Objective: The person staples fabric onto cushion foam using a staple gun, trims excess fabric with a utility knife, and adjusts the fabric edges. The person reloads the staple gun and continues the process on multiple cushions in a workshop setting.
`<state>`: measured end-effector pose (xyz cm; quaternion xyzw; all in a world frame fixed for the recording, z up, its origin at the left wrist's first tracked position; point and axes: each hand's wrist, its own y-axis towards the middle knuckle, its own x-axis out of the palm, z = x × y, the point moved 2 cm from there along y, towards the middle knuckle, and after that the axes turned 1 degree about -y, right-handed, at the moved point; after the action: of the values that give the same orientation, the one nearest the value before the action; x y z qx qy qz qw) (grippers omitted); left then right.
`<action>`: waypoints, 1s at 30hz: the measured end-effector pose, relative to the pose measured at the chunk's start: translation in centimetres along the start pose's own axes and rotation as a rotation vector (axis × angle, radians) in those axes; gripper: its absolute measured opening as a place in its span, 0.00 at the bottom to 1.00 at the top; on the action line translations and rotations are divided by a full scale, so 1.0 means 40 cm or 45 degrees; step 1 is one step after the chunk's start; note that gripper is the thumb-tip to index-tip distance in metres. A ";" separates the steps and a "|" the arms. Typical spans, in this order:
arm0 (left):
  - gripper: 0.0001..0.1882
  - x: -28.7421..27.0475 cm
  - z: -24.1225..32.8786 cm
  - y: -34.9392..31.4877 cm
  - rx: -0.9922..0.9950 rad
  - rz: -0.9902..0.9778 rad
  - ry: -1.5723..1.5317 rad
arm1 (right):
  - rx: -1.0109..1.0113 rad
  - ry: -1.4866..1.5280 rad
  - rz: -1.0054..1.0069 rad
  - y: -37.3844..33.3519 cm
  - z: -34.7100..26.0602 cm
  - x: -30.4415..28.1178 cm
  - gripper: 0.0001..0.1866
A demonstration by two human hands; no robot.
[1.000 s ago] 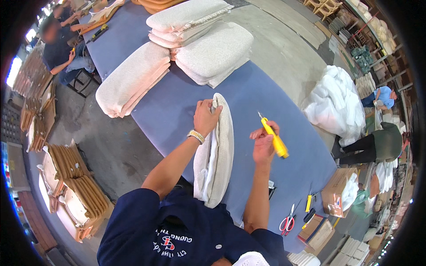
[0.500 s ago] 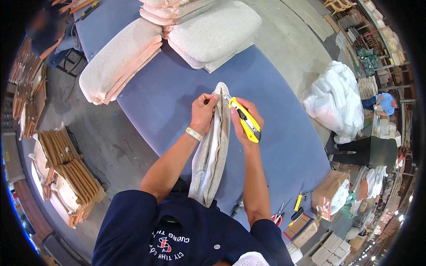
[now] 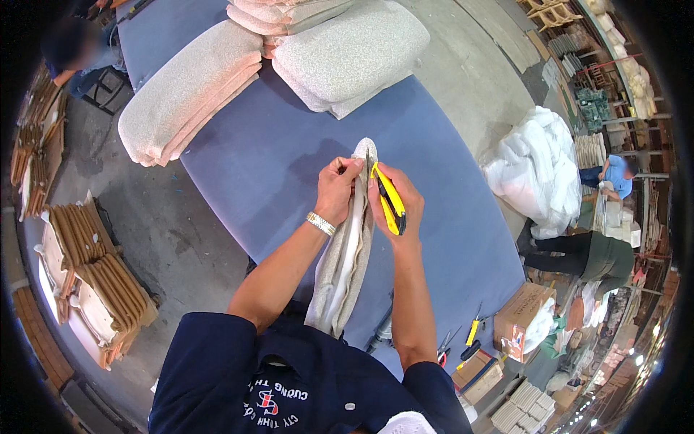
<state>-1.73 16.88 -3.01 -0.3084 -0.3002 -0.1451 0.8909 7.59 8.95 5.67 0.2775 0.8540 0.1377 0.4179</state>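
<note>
A long grey-beige fabric-covered cushion (image 3: 327, 289) stands on its edge, from my body out to the middle of the blue table. Its seam side faces up, and a white strip of filling shows along the opening. Near the far end my left hand (image 3: 335, 194) is closed, pinching the fabric edge with thumb and fingers. My right hand (image 3: 402, 202), on the cushion's other side, grips a yellow utility knife (image 3: 390, 197). The knife's front end points at the opening, close to my left fingertips. I cannot make out its blade.
Stacked fabric cushions (image 3: 347, 54) lie at the table's (image 3: 448, 239) far end. Scissors (image 3: 444, 349), a yellow-handled screwdriver (image 3: 473, 330) and a cardboard box (image 3: 522, 318) are at the right. A white plastic bundle (image 3: 531, 173) is beyond. Other people work at both sides.
The knife has turned more upright and moved left, nearer the seam; its blade showed before. My left hand stays pinched on the fabric and has shifted slightly right.
</note>
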 end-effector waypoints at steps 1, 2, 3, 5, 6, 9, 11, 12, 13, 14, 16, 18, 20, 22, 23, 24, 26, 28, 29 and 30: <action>0.08 0.002 0.003 -0.003 -0.003 0.008 -0.006 | 0.007 0.008 -0.021 0.003 -0.002 -0.001 0.12; 0.08 -0.001 0.000 0.000 -0.009 0.014 -0.017 | 0.014 0.016 -0.042 0.006 -0.005 -0.003 0.12; 0.07 -0.005 -0.004 0.006 -0.016 0.020 -0.027 | 0.021 0.024 -0.062 0.008 -0.009 -0.006 0.12; 0.08 -0.002 -0.002 0.010 -0.030 0.022 -0.044 | 0.008 0.039 -0.088 0.021 -0.019 -0.015 0.11; 0.08 -0.002 -0.002 0.007 -0.039 0.021 -0.050 | 0.001 0.046 -0.101 0.026 -0.022 -0.019 0.11; 0.08 0.000 0.007 0.008 -0.066 0.005 -0.055 | -0.003 0.048 -0.151 0.026 -0.007 -0.021 0.11; 0.09 -0.002 0.008 0.010 -0.076 0.002 -0.073 | 0.018 0.035 -0.164 0.024 -0.013 -0.023 0.11; 0.09 0.000 0.006 0.012 -0.077 0.001 -0.089 | 0.030 0.026 -0.170 0.021 -0.016 -0.026 0.11; 0.09 0.000 0.006 0.012 -0.076 0.004 -0.106 | 0.026 0.033 -0.169 0.016 -0.017 -0.027 0.11; 0.10 -0.001 0.007 0.014 -0.068 -0.003 -0.120 | 0.023 0.038 -0.167 0.009 -0.017 -0.028 0.11; 0.10 -0.004 0.002 0.015 -0.061 -0.017 -0.149 | 0.033 0.047 -0.164 -0.003 -0.021 -0.032 0.11; 0.10 -0.014 -0.003 0.023 -0.069 -0.031 -0.175 | 0.059 0.056 -0.164 -0.017 -0.031 -0.037 0.11; 0.10 -0.008 -0.002 0.021 -0.094 -0.032 -0.220 | 0.081 0.068 -0.156 -0.035 -0.036 -0.045 0.12; 0.10 -0.002 -0.002 0.013 -0.125 -0.011 -0.283 | 0.094 0.073 -0.140 -0.054 -0.045 -0.053 0.12; 0.09 -0.011 -0.009 0.013 -0.149 -0.017 -0.290 | 0.097 0.071 -0.127 -0.064 -0.050 -0.055 0.12; 0.09 -0.012 -0.011 0.015 -0.165 -0.019 -0.326 | 0.099 0.069 -0.115 -0.075 -0.056 -0.059 0.12; 0.10 -0.008 -0.006 0.016 -0.195 -0.019 -0.397 | 0.127 0.052 -0.121 -0.097 -0.067 -0.068 0.12; 0.10 -0.006 -0.006 0.011 -0.177 -0.034 -0.422 | 0.156 0.035 -0.123 -0.119 -0.080 -0.079 0.13; 0.10 -0.008 -0.006 0.011 -0.181 -0.037 -0.439 | 0.153 0.028 -0.119 -0.132 -0.082 -0.081 0.13; 0.10 -0.011 -0.005 0.011 -0.184 -0.041 -0.455 | 0.176 0.037 -0.114 -0.146 -0.088 -0.084 0.13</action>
<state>-1.79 17.14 -3.61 -0.3877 -0.4474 -0.1234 0.7964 4.39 2.26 7.23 0.2651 0.8791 0.0637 0.3910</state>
